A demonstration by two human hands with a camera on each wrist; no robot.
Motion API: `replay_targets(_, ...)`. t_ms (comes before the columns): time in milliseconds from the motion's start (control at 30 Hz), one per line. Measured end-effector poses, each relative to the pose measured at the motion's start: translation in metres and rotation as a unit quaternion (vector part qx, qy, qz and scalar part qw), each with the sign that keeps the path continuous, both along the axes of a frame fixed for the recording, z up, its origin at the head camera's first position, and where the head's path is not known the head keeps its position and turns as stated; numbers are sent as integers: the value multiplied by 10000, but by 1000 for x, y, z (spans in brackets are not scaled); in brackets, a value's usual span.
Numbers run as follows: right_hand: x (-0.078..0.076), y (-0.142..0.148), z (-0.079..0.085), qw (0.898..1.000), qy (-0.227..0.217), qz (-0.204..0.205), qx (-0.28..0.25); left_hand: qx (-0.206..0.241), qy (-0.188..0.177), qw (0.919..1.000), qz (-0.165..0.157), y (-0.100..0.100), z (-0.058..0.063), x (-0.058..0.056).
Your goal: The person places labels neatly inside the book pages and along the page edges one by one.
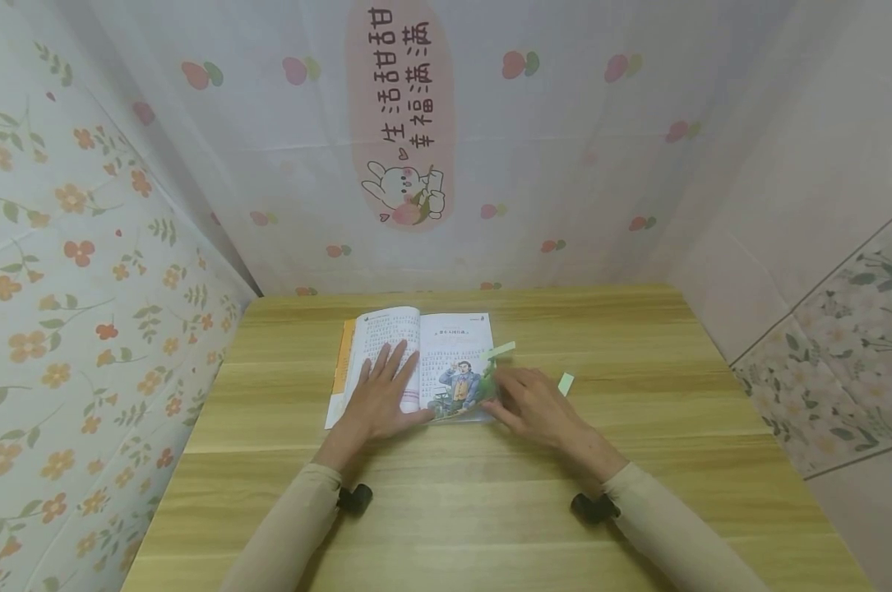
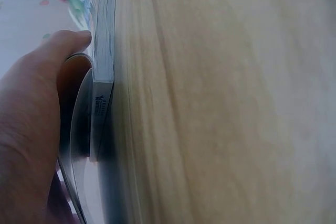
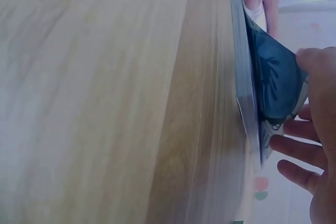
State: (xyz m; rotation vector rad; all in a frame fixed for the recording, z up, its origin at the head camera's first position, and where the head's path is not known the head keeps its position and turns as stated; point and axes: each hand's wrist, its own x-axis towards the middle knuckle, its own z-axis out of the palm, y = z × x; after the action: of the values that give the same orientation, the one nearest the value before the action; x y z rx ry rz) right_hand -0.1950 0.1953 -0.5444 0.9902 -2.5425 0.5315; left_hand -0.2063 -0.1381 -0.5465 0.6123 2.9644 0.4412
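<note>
An open book [image 1: 456, 337] with printed text and a colour drawing of a person in a blue coat lies on the wooden table. Spread across its left page, my left hand [image 1: 381, 403] presses down, its thumb over the lower middle of the book. At the right edge, my right hand [image 1: 538, 404] pinches a page [image 3: 275, 72] between thumb and fingers; that page's edge is lifted and bent in the right wrist view. A pale green paper strip [image 1: 501, 351] sticks out from the book's right side, just above the right hand.
Another small green strip [image 1: 566, 383] lies on the table [image 1: 446, 501] right of the right hand. An orange cover flap [image 1: 344, 362] shows at the book's left. Patterned cloths [image 1: 564, 148] hang behind and at both sides.
</note>
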Motion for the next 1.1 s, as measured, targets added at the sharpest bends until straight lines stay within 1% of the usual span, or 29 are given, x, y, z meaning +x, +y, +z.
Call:
replay_targets(167,2,-2,3,9997,-176,-9,-148,84,54,9999,-12,-2,-1,0)
replay_targets(500,3,-10,6,9992,-255,-16,-301,242,266,9994,-16,-5,-4,1)
replay_targets(733,1,-17,8,9983,-353,121,-457,265,317,9991,-22,-6,-4,1)
replay_targets(867,0,-21,9,9982,-342,173,-460,305,398,9987,-57,-8,-2,3)
replay_targets(967,-1,-25,10,9988,-262,194,-371,351,442,9984,-58,-10,0,4)
replay_targets(1100,-3,-30,12,9990,-316,203,-237,439,506,9977,-83,-11,3,6)
